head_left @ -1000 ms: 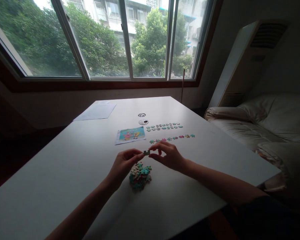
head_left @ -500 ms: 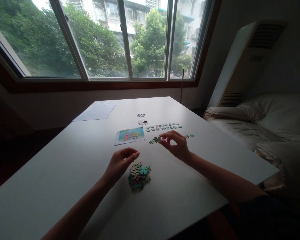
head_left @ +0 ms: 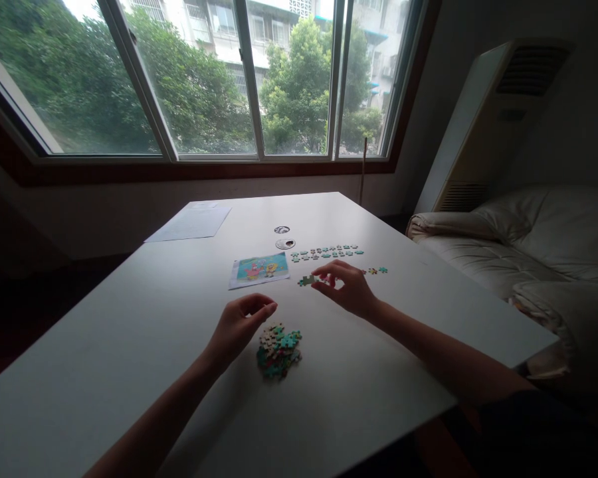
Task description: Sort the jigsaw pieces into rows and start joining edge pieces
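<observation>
One puzzle piece (head_left: 305, 281) is pinched by right hand (head_left: 349, 287); left hand (head_left: 237, 322) curled.

Your single view looks out from your own head, above the near edge of the tabletop (head_left: 129, 358), facing forward and down across it to the far edge and the window (head_left: 259, 86) beyond. It is near enough that your left hand (head_left: 239, 324) and right hand (head_left: 349, 290) show mid-frame, yet wide enough to take in both far corners and the near right corner; the frame cuts off the near left one.
</observation>
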A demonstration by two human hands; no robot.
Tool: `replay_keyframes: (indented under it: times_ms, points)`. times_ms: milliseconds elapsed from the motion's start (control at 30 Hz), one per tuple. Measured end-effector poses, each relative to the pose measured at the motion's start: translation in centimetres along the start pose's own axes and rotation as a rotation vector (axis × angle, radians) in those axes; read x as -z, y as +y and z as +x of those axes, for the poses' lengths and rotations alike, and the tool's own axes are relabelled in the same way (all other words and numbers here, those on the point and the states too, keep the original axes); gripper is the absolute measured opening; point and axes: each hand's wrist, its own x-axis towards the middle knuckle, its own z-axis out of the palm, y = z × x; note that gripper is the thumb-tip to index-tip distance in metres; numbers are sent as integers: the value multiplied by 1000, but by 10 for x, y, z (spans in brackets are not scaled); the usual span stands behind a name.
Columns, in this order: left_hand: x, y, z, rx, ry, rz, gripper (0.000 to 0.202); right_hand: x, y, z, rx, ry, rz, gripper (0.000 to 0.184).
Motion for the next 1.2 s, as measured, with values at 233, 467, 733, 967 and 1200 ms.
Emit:
replay_keyframes:
  times_ms: [233,467,733,967,1200]
  points:
    - [5,-5,3,-6,11,-4,26,-19,40,28,-267,-252,-130,19]
    - [9,-8,5,4,7,7,26,-49,73,57,-504,-384,-238,21]
    - [13,-13,6,6,1,28,27,-62,82,64,-547,-443,-274,25]
    - [13,-12,7,16,7,32,27,-65,86,68,-570,-472,-301,27]
    - [15,-16,7,3,1,56,28,-64,81,68,-554,-451,-308,25]
